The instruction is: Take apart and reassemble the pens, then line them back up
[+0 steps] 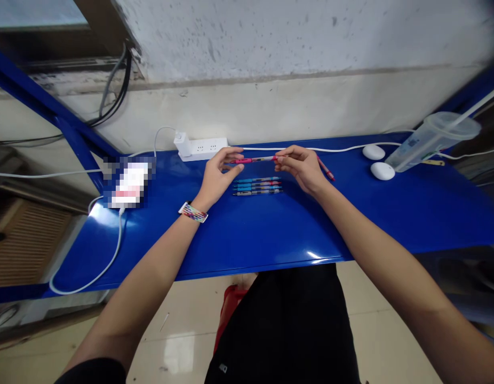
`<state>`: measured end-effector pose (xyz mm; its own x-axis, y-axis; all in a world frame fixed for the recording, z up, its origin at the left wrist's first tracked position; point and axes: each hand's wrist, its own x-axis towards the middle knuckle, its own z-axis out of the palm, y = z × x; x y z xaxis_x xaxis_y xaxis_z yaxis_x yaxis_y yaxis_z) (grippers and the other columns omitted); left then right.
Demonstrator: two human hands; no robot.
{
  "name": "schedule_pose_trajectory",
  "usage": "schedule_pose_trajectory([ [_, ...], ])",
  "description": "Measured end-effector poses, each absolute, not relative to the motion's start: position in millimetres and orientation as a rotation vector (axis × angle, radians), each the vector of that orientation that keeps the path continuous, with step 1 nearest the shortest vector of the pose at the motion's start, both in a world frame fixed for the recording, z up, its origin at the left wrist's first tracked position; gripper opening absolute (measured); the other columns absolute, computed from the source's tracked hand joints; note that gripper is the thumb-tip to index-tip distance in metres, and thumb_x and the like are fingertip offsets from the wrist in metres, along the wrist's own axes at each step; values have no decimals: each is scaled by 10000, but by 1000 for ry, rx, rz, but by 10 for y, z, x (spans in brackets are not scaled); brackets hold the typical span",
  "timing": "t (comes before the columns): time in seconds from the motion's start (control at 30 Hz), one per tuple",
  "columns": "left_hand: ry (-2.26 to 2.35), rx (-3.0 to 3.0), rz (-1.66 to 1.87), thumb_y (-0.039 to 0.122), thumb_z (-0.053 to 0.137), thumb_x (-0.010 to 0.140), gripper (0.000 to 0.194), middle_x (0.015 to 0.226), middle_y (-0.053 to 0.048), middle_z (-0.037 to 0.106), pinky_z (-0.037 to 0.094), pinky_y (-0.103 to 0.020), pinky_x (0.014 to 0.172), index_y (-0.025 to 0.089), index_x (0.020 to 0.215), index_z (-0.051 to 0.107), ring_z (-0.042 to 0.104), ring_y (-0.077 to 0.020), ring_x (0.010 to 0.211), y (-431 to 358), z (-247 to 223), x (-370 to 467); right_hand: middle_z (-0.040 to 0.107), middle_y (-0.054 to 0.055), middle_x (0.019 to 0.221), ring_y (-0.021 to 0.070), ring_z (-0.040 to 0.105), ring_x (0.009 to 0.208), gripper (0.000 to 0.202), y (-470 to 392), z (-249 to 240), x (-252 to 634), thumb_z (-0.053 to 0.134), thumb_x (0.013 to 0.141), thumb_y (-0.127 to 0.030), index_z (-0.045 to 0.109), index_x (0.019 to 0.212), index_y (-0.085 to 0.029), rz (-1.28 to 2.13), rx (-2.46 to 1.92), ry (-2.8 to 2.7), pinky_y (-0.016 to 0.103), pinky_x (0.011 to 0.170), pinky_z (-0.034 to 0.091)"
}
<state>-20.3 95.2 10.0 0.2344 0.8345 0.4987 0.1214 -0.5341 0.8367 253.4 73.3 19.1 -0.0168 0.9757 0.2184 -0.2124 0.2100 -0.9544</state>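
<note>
Both my hands hold one pink pen (255, 159) level above the blue table (271, 234). My left hand (218, 176) pinches its left end, and my right hand (301, 166) grips its right end. Just below the pen, three pens (257, 186) lie side by side on the table between my hands. Another red pen (326, 169) lies slanted behind my right hand. A colourful band sits on my left wrist (193, 212).
A white power strip (201, 148) with a plug stands at the table's back edge. A phone (129, 184) on a white cable lies at the left. Two white round objects (378, 161) and a tipped clear plastic cup (431, 140) are at the right.
</note>
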Motion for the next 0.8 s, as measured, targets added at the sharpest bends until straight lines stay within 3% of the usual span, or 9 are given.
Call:
schedule_pose_trajectory([
  [0.17,937,1752,1323,388,818,1007,138,913,-63,864,691,-385,881,265,1043,869,823,-200,869,941,112,-197,813,21,845,174,765,751,242,721,192,2525,995,720,-365,841,862,-244,1164,-902,-1183,347,777,675],
  [0.57,906,1757,1401,251,897,878,109,1082,-81,905,714,-447,1020,244,986,889,861,-251,1055,862,187,-145,784,24,782,176,744,722,221,699,245,2508,991,687,-321,804,763,-231,1142,-857,-1137,334,691,665],
  [0.8,914,1716,1323,317,888,925,210,1015,-84,903,717,-433,987,250,1123,899,866,-237,970,853,198,-147,793,27,827,183,744,769,245,705,237,2513,994,697,-346,803,809,-240,1151,-890,-1152,354,755,676],
])
